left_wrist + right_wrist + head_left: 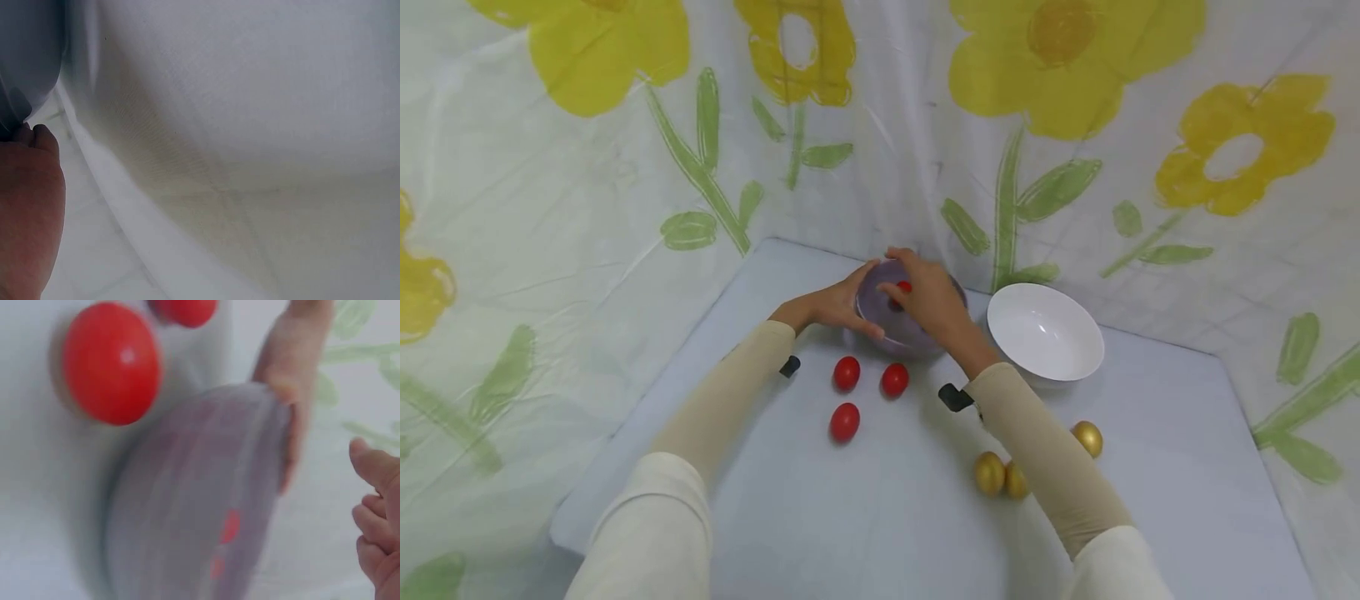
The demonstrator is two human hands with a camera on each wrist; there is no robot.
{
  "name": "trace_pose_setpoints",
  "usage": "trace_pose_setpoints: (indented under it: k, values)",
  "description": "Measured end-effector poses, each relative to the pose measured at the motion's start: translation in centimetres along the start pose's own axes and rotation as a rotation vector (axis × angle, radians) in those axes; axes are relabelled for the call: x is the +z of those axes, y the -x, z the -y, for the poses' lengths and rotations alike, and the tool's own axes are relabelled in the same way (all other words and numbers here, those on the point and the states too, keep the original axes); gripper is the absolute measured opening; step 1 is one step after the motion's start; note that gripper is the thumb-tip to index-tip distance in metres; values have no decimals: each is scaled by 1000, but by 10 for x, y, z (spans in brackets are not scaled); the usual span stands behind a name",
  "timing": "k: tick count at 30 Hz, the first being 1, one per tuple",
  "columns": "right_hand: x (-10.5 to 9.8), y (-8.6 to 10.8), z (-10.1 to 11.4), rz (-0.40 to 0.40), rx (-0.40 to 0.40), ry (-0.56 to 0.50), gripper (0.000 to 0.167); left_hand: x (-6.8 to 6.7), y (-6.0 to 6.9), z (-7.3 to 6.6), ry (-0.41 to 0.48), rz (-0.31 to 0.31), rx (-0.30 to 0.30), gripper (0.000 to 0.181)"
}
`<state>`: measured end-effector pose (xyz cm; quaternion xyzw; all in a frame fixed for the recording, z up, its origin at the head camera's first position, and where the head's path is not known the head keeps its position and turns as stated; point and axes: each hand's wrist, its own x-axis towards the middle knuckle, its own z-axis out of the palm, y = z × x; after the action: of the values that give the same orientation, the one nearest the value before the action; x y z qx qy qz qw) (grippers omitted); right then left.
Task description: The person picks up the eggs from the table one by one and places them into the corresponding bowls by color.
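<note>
A translucent purple bowl (912, 340) stands near the far edge of the table. My left hand (833, 305) holds its left side, thumb along the near rim. In the left wrist view the left hand (28, 212) touches the bowl's lower edge. Over the bowl is my right hand (934, 298), thumb and fingers apart. The right wrist view shows nothing within the right hand (380, 515). Red shows inside the bowl, where a red egg (905, 287) lies partly hidden by the right hand. Three more red eggs (846, 374) lie on the table in front.
A white bowl (1047, 333) stands right of the purple one. Three golden eggs (989, 473) lie near the right forearm, one partly covered by it. A flower-printed sheet (880, 167) hangs behind the white table (880, 517).
</note>
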<state>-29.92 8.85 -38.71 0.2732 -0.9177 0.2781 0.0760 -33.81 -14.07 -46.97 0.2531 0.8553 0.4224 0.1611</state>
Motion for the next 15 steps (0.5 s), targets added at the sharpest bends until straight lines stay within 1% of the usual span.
trace_pose_setpoints:
  k: [3, 7, 10, 13, 15]
  values:
    - [-15, 9, 14, -41, -34, -34, 64, 0, 2, 0, 1, 4, -11, 144]
    - [-35, 24, 32, -102, -130, -76, 65, 0, 4, 0, -3, 7, -30, 142]
    - [-50, 39, 48, -151, -188, -117, 66, -1, 3, 0, -11, 4, -37, 141]
    - [-63, 55, 63, -197, -227, -157, 67, -2, 1, -1, -22, 5, -26, 139]
    - [-67, 65, 71, -220, -249, -174, 67, -2, 0, -3, -20, 8, -9, 138]
